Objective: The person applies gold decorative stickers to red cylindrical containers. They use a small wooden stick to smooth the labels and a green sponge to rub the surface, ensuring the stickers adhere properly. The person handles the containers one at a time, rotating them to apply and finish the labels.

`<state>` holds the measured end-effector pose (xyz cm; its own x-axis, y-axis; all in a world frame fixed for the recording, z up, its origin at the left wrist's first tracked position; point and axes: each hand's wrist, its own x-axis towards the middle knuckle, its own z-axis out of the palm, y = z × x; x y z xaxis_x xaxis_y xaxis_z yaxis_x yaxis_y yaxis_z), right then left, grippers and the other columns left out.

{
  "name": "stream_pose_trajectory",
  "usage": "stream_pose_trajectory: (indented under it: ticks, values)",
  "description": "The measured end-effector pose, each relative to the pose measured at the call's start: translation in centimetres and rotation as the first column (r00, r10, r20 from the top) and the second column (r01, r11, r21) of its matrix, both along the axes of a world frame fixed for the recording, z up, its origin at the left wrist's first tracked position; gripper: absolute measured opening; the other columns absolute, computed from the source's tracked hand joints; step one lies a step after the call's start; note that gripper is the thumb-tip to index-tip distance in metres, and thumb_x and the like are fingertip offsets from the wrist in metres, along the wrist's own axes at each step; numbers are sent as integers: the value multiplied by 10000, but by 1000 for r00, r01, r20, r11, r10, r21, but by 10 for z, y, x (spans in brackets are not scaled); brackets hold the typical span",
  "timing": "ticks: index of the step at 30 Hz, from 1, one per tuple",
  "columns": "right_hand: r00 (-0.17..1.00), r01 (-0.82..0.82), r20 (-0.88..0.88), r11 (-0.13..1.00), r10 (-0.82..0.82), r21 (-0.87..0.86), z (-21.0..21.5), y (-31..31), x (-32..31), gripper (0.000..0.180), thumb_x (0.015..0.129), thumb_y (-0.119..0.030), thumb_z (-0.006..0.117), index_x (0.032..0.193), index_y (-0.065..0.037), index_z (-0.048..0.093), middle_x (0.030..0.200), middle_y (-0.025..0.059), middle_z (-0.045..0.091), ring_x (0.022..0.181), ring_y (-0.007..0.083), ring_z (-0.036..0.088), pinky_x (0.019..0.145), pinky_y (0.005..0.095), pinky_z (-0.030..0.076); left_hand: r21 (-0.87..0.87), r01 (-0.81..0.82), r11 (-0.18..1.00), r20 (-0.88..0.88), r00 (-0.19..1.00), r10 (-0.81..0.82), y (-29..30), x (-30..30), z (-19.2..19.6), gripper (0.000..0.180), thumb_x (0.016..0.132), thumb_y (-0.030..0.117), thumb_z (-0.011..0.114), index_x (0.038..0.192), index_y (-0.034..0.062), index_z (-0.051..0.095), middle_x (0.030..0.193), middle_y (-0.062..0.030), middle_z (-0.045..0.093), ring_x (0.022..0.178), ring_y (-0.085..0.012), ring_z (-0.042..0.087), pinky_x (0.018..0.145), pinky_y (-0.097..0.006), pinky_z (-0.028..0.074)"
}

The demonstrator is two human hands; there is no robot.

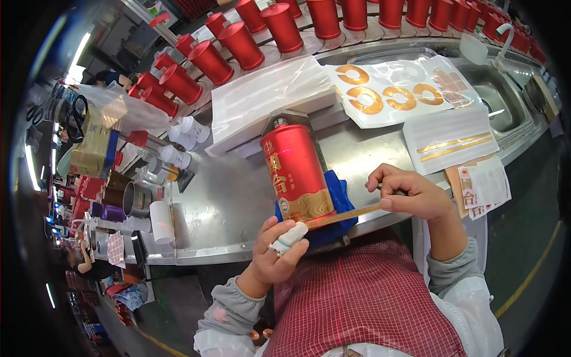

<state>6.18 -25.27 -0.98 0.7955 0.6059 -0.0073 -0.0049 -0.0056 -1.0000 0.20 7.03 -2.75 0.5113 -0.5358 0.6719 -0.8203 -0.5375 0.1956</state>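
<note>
A red bottle (291,163) with gold characters and a gold wave-patterned lower band lies tilted, its neck away from me, on a blue cloth (338,199). At its base, my left hand (270,256) is closed against the bottle's lower left edge. A white wrapping (289,238) with a teal band covers one of its digits. A narrow gold strip (351,214) runs from the bottle's base out to the right. My right hand (416,193) pinches the strip's free end between thumb and forefinger, its other fingers curled. The strip's left end is partly hidden by the wrapped digit.
White foam blocks (267,101) stand behind the bottle. Sheets with gold ring-shaped stickers (392,95) and a white sheet with gold strips (452,143) lie to the right, near a sink (496,104). Several red bottles (282,27) line a conveyor at the back. Cups (175,156) stand left.
</note>
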Motion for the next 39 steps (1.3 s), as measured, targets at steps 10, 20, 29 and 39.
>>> stream_pose_trajectory:
  ticks: [10,20,29,39]
  values:
    - [986,-140,107,985,129,98,22,3,-6,179,874,-162,675,767,-50,586,1086,63,500,853,76,442,755,225,369,-121,-124,985,-102,989,112,13,-9,-9,272,788,32,686,1027,105,579,1094,-161,652,1083,-320,596,997,-513,431]
    - [999,34,7,987,-33,-160,-3,-3,1,160,855,-178,682,805,-47,603,1077,45,497,883,94,454,777,245,376,43,-327,944,-190,925,329,0,5,-10,621,836,241,735,1340,-5,466,1275,-223,561,1210,-400,522,1080,-578,295]
    - [992,63,108,998,-60,-26,27,-23,-6,173,837,-146,689,737,-57,579,1094,72,522,929,102,471,782,243,371,-70,-228,971,-217,954,208,-7,10,-4,591,858,332,705,1315,22,496,1316,-222,535,1236,-384,505,1119,-558,246]
    - [978,36,196,987,-67,158,41,-38,-15,200,798,-151,702,702,-48,560,1023,142,536,1023,230,492,957,405,379,-493,-392,777,-657,753,-37,-29,5,-14,658,941,355,599,1388,-57,348,1400,-200,388,1332,-285,365,1117,-388,262]
